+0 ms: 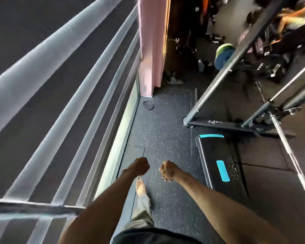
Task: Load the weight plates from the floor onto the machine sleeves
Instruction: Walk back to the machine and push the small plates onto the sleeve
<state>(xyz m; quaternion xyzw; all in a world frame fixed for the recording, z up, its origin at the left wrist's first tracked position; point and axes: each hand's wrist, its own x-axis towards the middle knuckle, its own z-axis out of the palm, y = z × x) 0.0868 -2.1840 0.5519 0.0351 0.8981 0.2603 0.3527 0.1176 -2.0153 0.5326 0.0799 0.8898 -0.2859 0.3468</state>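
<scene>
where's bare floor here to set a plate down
Bare speckled mat runs between the window sill and the step. More lies between the small plate and the machine frame. Crowded beyond the frame: weights and other gear.

Pink pillar, window blinds — cyan-striped step, perhaps

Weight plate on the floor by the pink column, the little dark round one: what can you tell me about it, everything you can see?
The weight plate is a small, dark, round disc, seemingly with a raised rim, and it looks like black rubber or metal. It lies flat on the speckled rubber floor, in the corner at the foot of the pink column. Only the floor touches it. Any markings are too blurred to read.
</scene>
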